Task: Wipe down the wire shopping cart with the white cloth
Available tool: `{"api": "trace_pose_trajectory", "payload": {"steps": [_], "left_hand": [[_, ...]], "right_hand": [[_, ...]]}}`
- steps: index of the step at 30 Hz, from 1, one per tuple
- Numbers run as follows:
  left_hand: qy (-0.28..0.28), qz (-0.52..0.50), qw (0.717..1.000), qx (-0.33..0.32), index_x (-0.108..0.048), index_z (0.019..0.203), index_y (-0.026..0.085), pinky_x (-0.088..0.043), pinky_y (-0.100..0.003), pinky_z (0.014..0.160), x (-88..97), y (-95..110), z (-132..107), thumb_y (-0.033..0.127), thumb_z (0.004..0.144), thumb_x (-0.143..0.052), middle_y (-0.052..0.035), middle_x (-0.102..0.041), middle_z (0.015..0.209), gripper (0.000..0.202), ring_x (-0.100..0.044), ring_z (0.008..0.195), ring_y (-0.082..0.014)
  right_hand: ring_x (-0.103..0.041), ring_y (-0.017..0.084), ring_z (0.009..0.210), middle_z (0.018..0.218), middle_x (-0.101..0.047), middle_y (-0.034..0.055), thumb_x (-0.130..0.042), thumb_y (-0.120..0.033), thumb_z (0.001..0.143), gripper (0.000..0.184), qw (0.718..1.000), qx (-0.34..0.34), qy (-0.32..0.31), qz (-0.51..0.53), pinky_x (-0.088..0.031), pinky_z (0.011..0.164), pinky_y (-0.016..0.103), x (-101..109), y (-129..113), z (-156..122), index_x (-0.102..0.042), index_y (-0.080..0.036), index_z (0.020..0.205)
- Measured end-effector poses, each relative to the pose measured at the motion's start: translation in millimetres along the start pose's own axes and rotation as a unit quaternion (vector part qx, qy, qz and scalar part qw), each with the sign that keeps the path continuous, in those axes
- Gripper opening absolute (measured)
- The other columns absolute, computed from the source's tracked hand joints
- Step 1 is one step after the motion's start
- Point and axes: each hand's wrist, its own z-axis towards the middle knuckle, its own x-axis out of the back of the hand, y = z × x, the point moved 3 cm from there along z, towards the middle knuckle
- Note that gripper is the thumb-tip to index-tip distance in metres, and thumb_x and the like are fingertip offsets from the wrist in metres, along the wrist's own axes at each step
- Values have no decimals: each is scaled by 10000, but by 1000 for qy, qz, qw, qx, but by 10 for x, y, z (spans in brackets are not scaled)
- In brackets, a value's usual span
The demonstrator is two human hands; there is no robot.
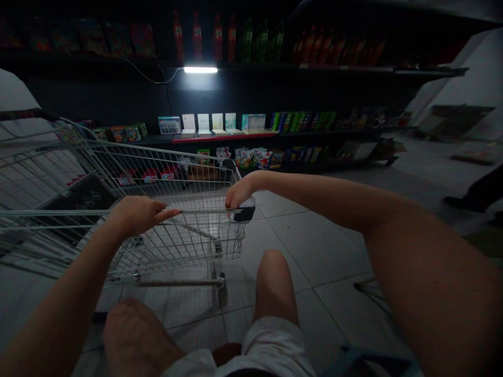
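A wire shopping cart (192, 235) stands side-on in front of my knees. My left hand (135, 213) is closed over its near top rail (196, 211), with the thumb and a finger pointing right along the bar. At the rail's right end, my right hand (239, 192) is closed and bent down over the black corner cap (244, 213). A white, cloth-like piece (248, 202) shows beneath that hand, against the cap. The right fingertips are partly hidden behind the rail.
Dark shelves hold red bottles (197, 36), white boxes (203, 124), green cans (301, 121) and snack bags (251, 158). A lit tube lamp (200, 69) hangs under the upper shelf. Grey floor tiles (291, 235) lie right of the cart. Another person's leg (477, 191) shows at far right.
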Motion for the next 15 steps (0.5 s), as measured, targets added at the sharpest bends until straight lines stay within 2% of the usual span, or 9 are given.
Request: {"api": "trace_pose_trajectory", "payload": {"steps": [1, 4, 6, 9, 12, 15], "left_hand": [[7, -5, 1000, -6, -722, 874, 231, -367, -316, 614, -15, -45, -15, 786, 847, -111, -97, -680, 739, 826, -642, 719, -263], [35, -24, 999, -19, -711, 795, 239, -330, -308, 590, -60, -181, -56, 782, 844, -169, -75, -634, 657, 769, -606, 641, -240], [50, -33, 998, -22, -706, 766, 242, -315, -310, 584, -89, -254, -67, 777, 840, -205, -71, -608, 619, 737, -587, 604, -237], [57, -40, 997, -23, -722, 791, 243, -323, -320, 592, -127, -314, -43, 754, 850, -216, -83, -627, 631, 721, -596, 611, -256], [59, -42, 997, -15, -755, 927, 250, -359, -333, 617, -153, -339, 20, 735, 862, -188, -111, -700, 749, 749, -643, 701, -300], [63, -23, 998, -8, -751, 1043, 250, -378, -341, 637, -165, -358, 68, 713, 879, -157, -133, -732, 833, 771, -668, 773, -330]], "right_hand": [[-586, 100, 567, 682, -693, 2, -638, -96, 754, 151, 999, 26, -28, -7, -462, 575, 238, 19, -28, -27, -746, -124, 854], [-604, 103, 673, 787, -714, 5, -586, -118, 780, 200, 991, 114, 43, -63, -470, 635, 234, 94, -56, -94, -746, -156, 894], [-598, 109, 718, 831, -714, 17, -578, -148, 781, 207, 984, 119, 100, -91, -452, 654, 233, 117, -14, -98, -744, -155, 903], [-555, 106, 664, 814, -698, 40, -563, -178, 763, 241, 975, 85, 176, -105, -395, 602, 231, 141, 89, -44, -739, -145, 925], [-507, 92, 614, 781, -677, 44, -524, -165, 737, 276, 961, 83, 245, -94, -353, 578, 223, 126, 172, 16, -731, -135, 917], [-474, 85, 603, 699, -623, 22, -509, -192, 736, 235, 941, 125, 308, -56, -336, 590, 217, 39, 203, 38, -711, -121, 834]]}}
